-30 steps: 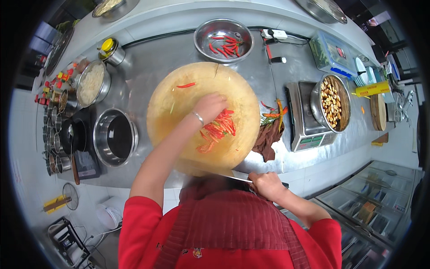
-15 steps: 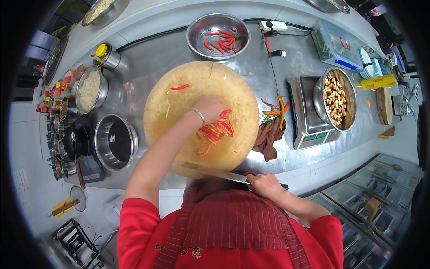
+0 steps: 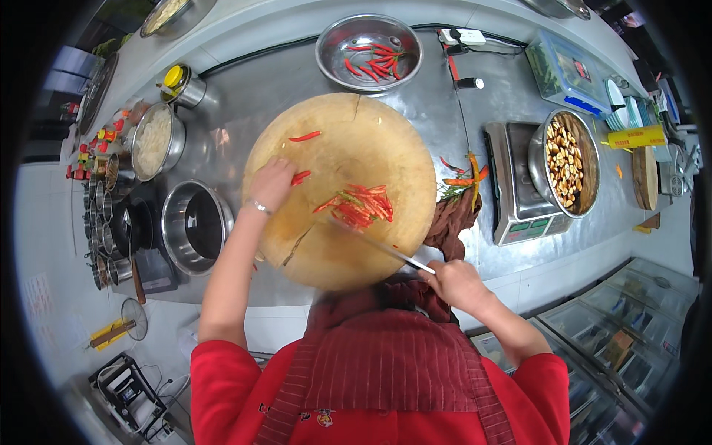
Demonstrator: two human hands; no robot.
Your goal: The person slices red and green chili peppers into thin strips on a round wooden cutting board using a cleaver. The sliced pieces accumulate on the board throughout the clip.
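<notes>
Cut red chilies [image 3: 360,205] lie in a pile on a round wooden chopping board [image 3: 334,267]. At the board's left side my left hand [image 3: 273,184] is closed, with a red chili [image 3: 300,178] showing past its fingers; the hand covers the rest of it. My right hand [image 3: 454,285] is wrapped round the handle of a knife [image 3: 386,251] beyond the board's near right edge. The knife's blade reaches over the board, and its blurred tip is at the near side of the pile. A single whole red chili [image 3: 305,136] rests farther back on the board.
Behind the board stands a steel bowl [image 3: 324,61] of whole red chilies. A brown cloth [image 3: 454,222] and loose chilies [image 3: 461,182] lie right, beside a scale [image 3: 512,194] bearing a bowl [image 3: 540,163] of brown sliced pieces. An empty-looking steel bowl [image 3: 170,237] sits left.
My left hand has moved left from the pile to the board's side. My right hand has swung the knife forward, so its blade now reaches the pile's near side.
</notes>
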